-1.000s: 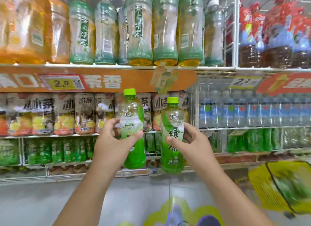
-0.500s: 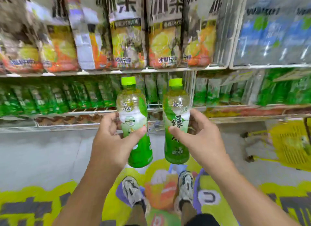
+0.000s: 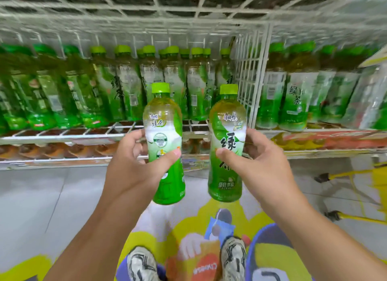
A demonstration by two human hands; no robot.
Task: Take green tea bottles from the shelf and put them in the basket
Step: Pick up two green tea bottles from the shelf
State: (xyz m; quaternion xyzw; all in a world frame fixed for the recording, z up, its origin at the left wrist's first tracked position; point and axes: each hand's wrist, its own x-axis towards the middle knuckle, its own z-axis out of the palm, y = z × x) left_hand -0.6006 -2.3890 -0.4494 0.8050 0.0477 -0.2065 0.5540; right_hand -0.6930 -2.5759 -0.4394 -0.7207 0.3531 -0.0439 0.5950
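Observation:
My left hand [image 3: 134,165] grips a green tea bottle [image 3: 165,132] with a lime cap, held upright in front of the low shelf. My right hand [image 3: 259,165] grips a second green tea bottle [image 3: 227,142] beside it, also upright. The two bottles are a short gap apart. Behind them a row of several more green tea bottles [image 3: 196,82] stands on the white wire shelf [image 3: 88,132]. Only yellow legs of the basket stand [image 3: 356,197] show at the right edge; the basket itself is out of view.
A wire divider [image 3: 249,71] splits the shelf, with more green bottles [image 3: 297,92] to its right. Below lies grey tiled floor [image 3: 41,197] with a colourful floor sticker [image 3: 199,249]. My two shoes [image 3: 232,257] stand on the sticker.
My view has tilted down and moved closer to the low shelf of green tea bottles. Both hands keep their bottles in the same grip, side by side.

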